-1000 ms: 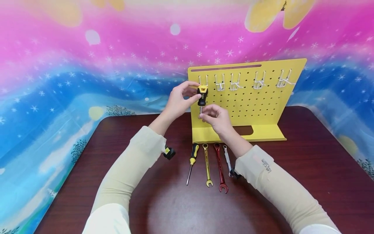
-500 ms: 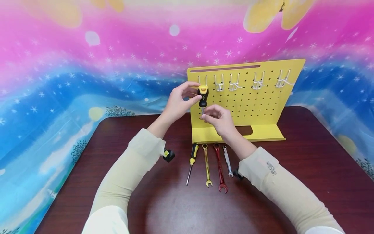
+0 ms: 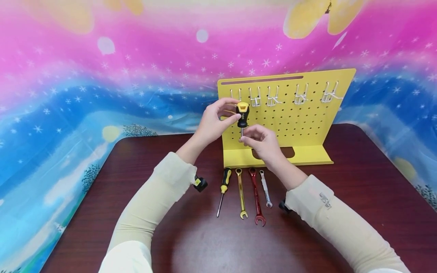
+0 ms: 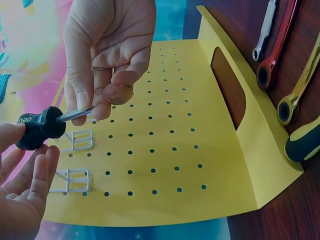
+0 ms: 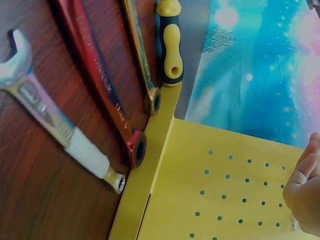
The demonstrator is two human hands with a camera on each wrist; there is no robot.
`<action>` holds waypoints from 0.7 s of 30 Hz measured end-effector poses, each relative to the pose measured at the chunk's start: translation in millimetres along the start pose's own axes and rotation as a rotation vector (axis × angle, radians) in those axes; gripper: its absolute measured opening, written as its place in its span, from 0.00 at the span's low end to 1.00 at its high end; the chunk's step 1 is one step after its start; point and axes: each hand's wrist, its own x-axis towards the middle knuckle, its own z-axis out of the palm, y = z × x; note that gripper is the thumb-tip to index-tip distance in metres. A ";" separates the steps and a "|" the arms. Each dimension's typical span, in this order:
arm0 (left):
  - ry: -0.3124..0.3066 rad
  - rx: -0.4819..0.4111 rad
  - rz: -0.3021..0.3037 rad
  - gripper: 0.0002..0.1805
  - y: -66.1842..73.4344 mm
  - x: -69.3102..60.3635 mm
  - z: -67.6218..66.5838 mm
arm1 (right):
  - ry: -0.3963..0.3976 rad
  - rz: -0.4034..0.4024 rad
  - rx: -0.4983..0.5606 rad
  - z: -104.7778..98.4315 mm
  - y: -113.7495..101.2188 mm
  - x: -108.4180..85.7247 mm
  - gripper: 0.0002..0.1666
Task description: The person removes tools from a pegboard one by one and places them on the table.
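A short black-and-yellow screwdriver (image 3: 242, 113) is held upright, handle on top, before the left part of the yellow pegboard (image 3: 273, 132). My left hand (image 3: 216, 118) grips its handle between thumb and fingers. Lower down, my right hand (image 3: 263, 141) pinches the metal shaft with thumb and fingertips. In the left wrist view the shaft (image 4: 75, 114) passes from the black handle to the right hand (image 4: 107, 55). Only the edge of the right hand (image 5: 305, 190) shows in the right wrist view, and the screwdriver is not seen there.
White wire hooks (image 3: 273, 99) line the pegboard's upper part. On the dark table in front lie a longer screwdriver (image 3: 224, 187), a gold wrench (image 3: 241, 193), a red wrench (image 3: 257, 197) and a small silver wrench (image 3: 265, 188). A printed cloth (image 3: 164, 68) hangs behind.
Both hands have shifted slightly right and a little down in the head view, carrying the short screwdriver with them. Their hold on handle and shaft stays the same. The tools on the table stay put.
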 end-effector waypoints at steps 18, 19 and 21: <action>-0.042 -0.064 0.023 0.20 -5.5 -0.9 21.8 | 0.002 -0.006 -0.018 -20.4 10.9 -12.7 0.07; -0.044 -0.065 0.020 0.20 -5.9 -0.9 23.0 | 0.002 -0.002 -0.014 -21.4 11.5 -13.2 0.07; -0.047 -0.063 0.011 0.20 -6.3 -1.0 25.4 | 0.003 0.007 -0.012 -23.3 12.7 -14.3 0.07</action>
